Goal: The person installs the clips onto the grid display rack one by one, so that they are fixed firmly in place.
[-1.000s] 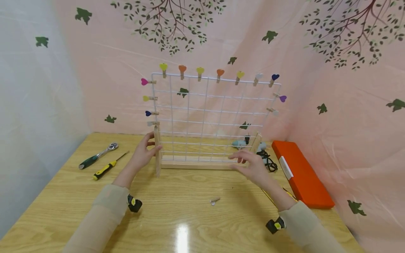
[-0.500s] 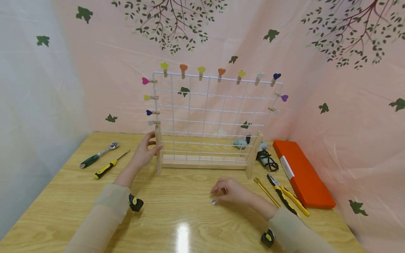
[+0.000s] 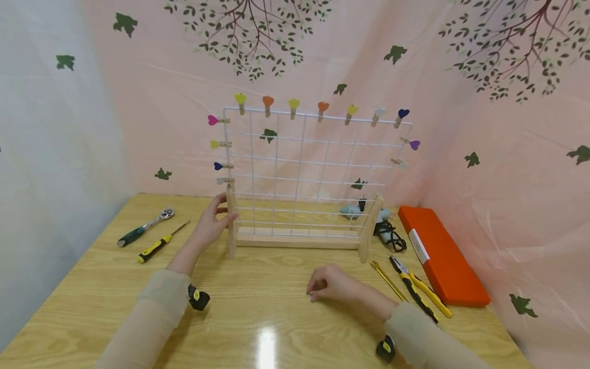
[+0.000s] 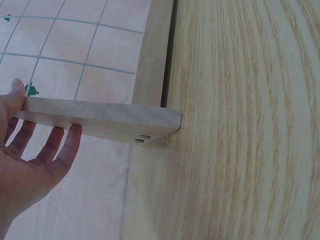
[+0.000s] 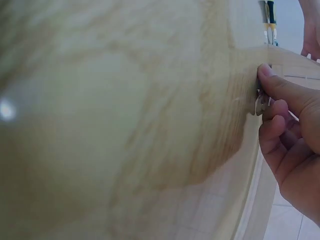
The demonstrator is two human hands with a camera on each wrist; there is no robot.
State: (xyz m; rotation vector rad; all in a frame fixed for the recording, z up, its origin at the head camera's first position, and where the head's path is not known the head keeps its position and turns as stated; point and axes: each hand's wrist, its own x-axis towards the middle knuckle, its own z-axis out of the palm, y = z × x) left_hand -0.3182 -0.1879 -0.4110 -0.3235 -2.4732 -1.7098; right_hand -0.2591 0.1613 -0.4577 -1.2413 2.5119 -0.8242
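Note:
A white wire grid (image 3: pixel 299 154) stands upright in a wooden stand (image 3: pixel 295 242). Heart-topped clothespins in several colours line its top edge, such as an orange one (image 3: pixel 323 107), and both sides. My left hand (image 3: pixel 209 223) grips the stand's left upright (image 4: pixel 100 112), thumb on one face and fingertips on the other in the left wrist view. Low over the table in front of the stand, my right hand (image 3: pixel 336 284) pinches a small pale heart clothespin (image 5: pixel 260 103) between thumb and fingers. In the head view the fingers almost wholly hide that clothespin.
On the wooden table (image 3: pixel 239 328), a ratchet (image 3: pixel 145 228) and a yellow-black screwdriver (image 3: pixel 159 248) lie left. To the right are a gold wrench (image 3: pixel 388 280), yellow-handled pliers (image 3: pixel 417 287), an orange-red box (image 3: pixel 442 256) and a light-blue corded tool (image 3: pixel 352 211) behind the stand.
My right hand has left the stand's lower right, come down to the clothespin lying on the table, and its fingers have closed on it. The left hand has kept its grip on the upright.

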